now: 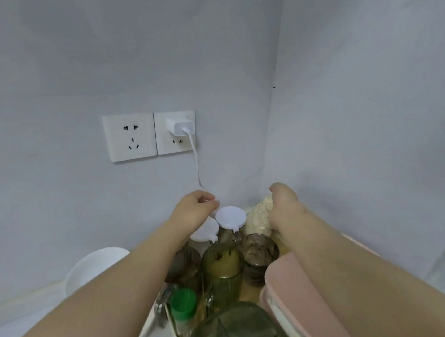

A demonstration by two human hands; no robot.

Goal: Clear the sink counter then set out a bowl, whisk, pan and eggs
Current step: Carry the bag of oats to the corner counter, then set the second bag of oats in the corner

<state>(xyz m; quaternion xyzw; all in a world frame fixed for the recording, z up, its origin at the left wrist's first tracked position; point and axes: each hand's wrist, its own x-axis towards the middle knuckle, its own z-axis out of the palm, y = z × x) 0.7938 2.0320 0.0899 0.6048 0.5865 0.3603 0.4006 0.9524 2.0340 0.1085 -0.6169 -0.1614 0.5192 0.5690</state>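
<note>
Both my arms reach to the far corner of the counter. My left hand [194, 210] has curled fingers that pinch something small and white behind a white jar lid [231, 216]; what it holds is mostly hidden. My right hand [284, 205] grips a clear bag of pale grains [257, 217] against the right wall. A white bowl [94, 268] stands at the left, partly behind my left forearm. No whisk, pan or eggs are in view.
Crowded between my arms stand ribbed green glass jars [221, 268], a smoky jar [259, 255], a green-capped bottle [183, 307], a dark bottle [235, 336] and a pink-lidded box [293, 290]. A white charger [179, 125] with its cable hangs from the wall socket.
</note>
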